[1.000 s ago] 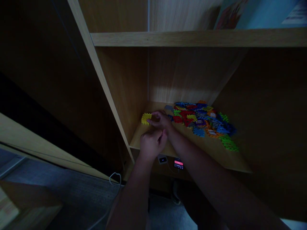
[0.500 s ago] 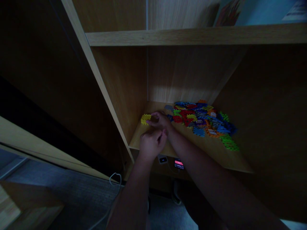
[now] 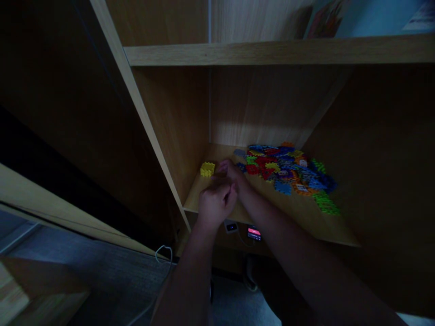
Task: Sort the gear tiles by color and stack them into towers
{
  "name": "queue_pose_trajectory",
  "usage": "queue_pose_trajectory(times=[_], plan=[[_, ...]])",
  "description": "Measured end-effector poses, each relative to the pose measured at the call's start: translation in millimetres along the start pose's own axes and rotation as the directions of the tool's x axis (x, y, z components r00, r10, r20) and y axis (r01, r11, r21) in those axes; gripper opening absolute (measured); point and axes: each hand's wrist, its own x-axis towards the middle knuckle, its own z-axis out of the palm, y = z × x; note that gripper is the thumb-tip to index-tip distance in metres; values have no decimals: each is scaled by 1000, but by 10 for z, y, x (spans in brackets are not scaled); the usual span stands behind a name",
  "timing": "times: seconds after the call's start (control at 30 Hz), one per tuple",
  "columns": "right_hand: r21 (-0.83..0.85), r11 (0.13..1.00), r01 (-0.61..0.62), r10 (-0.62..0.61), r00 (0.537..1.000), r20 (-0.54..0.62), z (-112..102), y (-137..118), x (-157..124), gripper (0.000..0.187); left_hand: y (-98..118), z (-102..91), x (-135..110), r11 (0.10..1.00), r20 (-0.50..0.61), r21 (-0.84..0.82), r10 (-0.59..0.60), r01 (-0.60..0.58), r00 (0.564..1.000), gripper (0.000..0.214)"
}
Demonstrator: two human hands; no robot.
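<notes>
A small yellow block build (image 3: 207, 169) stands at the left end of a wooden shelf (image 3: 292, 217). My right hand (image 3: 231, 174) lies just right of it with its fingers curled, apart from the yellow piece. My left hand (image 3: 215, 202) rests in a loose fist at the shelf's front edge, touching the right hand; what its fingers hold, if anything, is hidden. A heap of several coloured interlocking blocks (image 3: 288, 172) in red, blue, green and orange lies to the right of my hands.
The shelf is a compartment bounded by a wooden side panel (image 3: 170, 122) on the left and an upper shelf board (image 3: 278, 50) above. Below the shelf glow a small lit device (image 3: 253, 232) and a charger (image 3: 231, 227). A white cable (image 3: 162, 253) trails on the grey floor.
My right hand has drawn back from the yellow block build, which now stands alone. My left hand has stayed put.
</notes>
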Motion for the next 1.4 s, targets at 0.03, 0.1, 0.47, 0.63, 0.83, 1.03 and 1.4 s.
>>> queue_pose_trajectory(times=[0.03, 0.1, 0.47, 0.63, 0.83, 1.03, 1.4], plan=[[8, 1000, -4, 4, 1000, 12, 2, 6, -4, 62, -3, 3, -3, 1000, 0, 1, 2, -2, 1000, 41], [24, 1000, -14, 13, 999, 35, 0, -2, 1, 60, -4, 3, -3, 1000, 1, 2, 2, -2, 1000, 41], [62, 998, -22, 16, 995, 98, 27, -63, 4, 54, 21, -30, 39, 1000, -7, -12, 3, -3, 1000, 42], [-21, 1000, 22, -21, 999, 31, -172, -147, -37, 38, 17, -32, 37, 1000, -5, -5, 15, -15, 1000, 43], [-552, 833, 13, -93, 989, -118, -1226, -59, -195, 25, 35, -44, 51, 1000, -13, 18, 6, -6, 1000, 45], [-701, 640, -313, 115, 942, -316, -1791, 323, -427, 34, 28, -37, 56, 999, 12, 49, 11, -11, 1000, 45], [-674, 615, -410, 192, 906, -377, -1726, 376, -389, 25, 30, -41, 49, 998, 22, 64, -1, 0, 1000, 46]])
